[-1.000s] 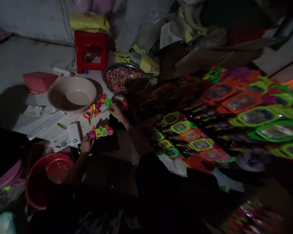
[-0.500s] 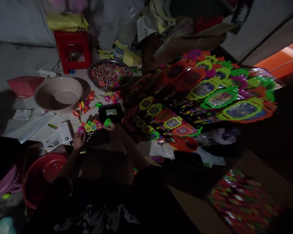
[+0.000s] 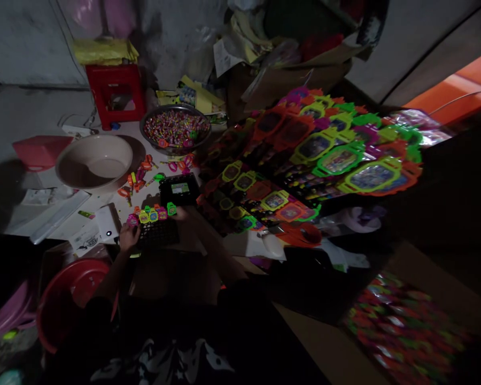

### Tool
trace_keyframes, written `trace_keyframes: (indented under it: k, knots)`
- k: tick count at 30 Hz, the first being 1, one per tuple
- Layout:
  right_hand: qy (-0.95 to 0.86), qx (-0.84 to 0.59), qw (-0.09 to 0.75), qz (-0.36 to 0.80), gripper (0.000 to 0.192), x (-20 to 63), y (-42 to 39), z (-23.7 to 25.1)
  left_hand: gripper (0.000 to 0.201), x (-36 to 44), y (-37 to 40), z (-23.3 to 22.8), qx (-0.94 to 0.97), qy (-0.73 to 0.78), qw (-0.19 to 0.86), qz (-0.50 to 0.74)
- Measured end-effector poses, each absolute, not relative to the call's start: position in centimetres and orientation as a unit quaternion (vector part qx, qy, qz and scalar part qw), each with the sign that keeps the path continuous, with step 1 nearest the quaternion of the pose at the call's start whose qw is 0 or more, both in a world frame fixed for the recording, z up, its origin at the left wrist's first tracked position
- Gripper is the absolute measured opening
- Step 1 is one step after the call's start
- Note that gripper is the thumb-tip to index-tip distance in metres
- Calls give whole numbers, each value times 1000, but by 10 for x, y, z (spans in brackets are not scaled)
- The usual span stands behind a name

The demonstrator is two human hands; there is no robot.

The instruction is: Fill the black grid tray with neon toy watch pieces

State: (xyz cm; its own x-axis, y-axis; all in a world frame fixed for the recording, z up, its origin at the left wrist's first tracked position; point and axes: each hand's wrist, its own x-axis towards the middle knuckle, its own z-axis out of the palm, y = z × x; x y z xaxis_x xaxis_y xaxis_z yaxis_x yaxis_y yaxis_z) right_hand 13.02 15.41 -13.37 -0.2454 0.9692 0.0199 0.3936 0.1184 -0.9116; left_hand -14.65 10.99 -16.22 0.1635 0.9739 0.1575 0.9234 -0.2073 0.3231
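A row of small toy watches [image 3: 153, 215] in pink, yellow, blue and orange lies along the far edge of a black grid tray [image 3: 159, 234]. My left hand [image 3: 129, 236] is at the row's left end, its fingers closed on the pink toy watch [image 3: 132, 219]. At the right end, my right hand [image 3: 181, 213] has its fingers closed on a green toy watch [image 3: 171, 209], beside the row. The light is dim and the fingertips are partly hidden. Just behind stands a black box [image 3: 180, 188] with a pale label.
Loose toy watches [image 3: 136, 179] lie near a beige basin [image 3: 95, 160]. A metal bowl [image 3: 176, 125] holds small wrapped candies. To the right are piled large watch-shaped packs [image 3: 320, 149]. A white device [image 3: 107, 222] lies left of my left hand; a red tub [image 3: 74, 299] stands below.
My right hand has brought the green toy watch left, up against the row's right end. The left hand stays at the pink one. The camera view has shifted slightly.
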Motion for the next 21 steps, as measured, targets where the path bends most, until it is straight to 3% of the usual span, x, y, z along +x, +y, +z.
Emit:
trace_keyframes:
  k: [14,21]
  knots:
    - [-682,-479,297,467,17,123,164,-137,39,-145,108,-159,757,627,86,162]
    - [-668,-496,329,446,35,119,143,-139,39,-147,110,-162,756,624,91,175]
